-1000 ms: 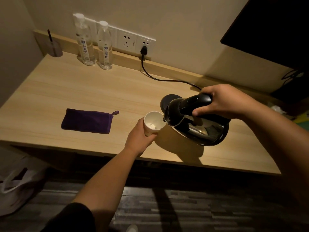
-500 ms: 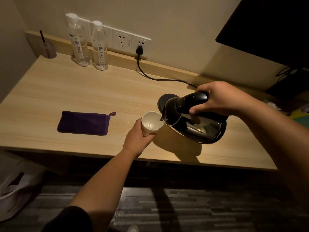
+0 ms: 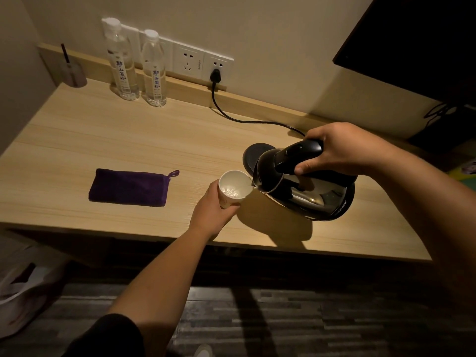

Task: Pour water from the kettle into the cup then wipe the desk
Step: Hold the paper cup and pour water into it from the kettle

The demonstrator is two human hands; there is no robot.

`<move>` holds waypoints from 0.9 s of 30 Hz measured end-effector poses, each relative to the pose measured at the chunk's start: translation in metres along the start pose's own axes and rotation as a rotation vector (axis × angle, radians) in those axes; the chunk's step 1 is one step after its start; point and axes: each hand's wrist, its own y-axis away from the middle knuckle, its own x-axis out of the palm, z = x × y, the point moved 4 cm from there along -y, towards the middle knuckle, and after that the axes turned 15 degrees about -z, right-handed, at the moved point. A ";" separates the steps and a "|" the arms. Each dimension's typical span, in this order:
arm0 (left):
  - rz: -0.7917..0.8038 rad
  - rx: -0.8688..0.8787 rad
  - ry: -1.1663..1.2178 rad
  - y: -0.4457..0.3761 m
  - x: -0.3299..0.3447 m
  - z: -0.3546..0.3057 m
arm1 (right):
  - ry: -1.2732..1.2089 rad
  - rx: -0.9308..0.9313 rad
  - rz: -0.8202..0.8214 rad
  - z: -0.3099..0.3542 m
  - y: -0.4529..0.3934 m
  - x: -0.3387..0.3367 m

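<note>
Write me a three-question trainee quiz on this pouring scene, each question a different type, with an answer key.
1. True or false: the kettle is tilted with its spout at the rim of the cup.
2. Multiple choice: which hand holds the cup? A) the left hand B) the right hand C) neither, it stands on the desk
3. Fill in: the purple cloth lies flat on the desk to the ____ of the cup.

Key
1. True; water is already visible in the cup.
2. A; the right hand grips the kettle handle.
3. Left; no hand touches it.
</note>
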 end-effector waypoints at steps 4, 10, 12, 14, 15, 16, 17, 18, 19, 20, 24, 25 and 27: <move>0.000 0.003 -0.007 0.000 0.000 0.001 | -0.005 -0.001 0.006 -0.001 0.000 -0.001; -0.002 0.007 -0.011 0.000 0.000 0.000 | -0.009 0.001 0.006 0.001 0.001 -0.002; -0.005 0.006 -0.013 -0.001 0.000 0.000 | -0.007 -0.001 0.003 0.001 0.001 -0.003; -0.008 0.004 -0.015 -0.001 0.000 0.000 | -0.004 -0.004 0.006 0.000 0.000 -0.002; -0.006 0.003 -0.015 0.000 0.000 0.001 | -0.003 -0.002 0.008 0.000 0.000 -0.002; -0.006 0.002 -0.016 0.000 0.000 0.000 | -0.002 -0.002 0.008 0.000 0.000 -0.002; -0.006 0.001 -0.016 0.000 0.001 0.001 | -0.001 -0.002 0.010 -0.001 0.000 -0.002; -0.006 0.001 -0.016 0.000 0.001 0.001 | -0.001 -0.003 0.010 0.000 0.000 -0.002; -0.006 0.003 -0.018 0.000 0.001 0.001 | -0.003 -0.002 0.010 0.000 0.000 -0.002; -0.004 0.004 -0.022 0.000 0.001 0.001 | -0.005 -0.001 0.011 0.000 0.000 -0.002; -0.003 0.002 -0.023 -0.001 0.001 0.001 | -0.005 -0.002 0.016 0.001 -0.001 -0.003; -0.002 0.001 -0.024 -0.001 0.001 0.001 | -0.002 -0.001 0.018 0.001 -0.001 -0.003; -0.004 0.004 -0.025 0.000 0.001 0.001 | 0.005 0.000 0.019 0.001 -0.001 -0.004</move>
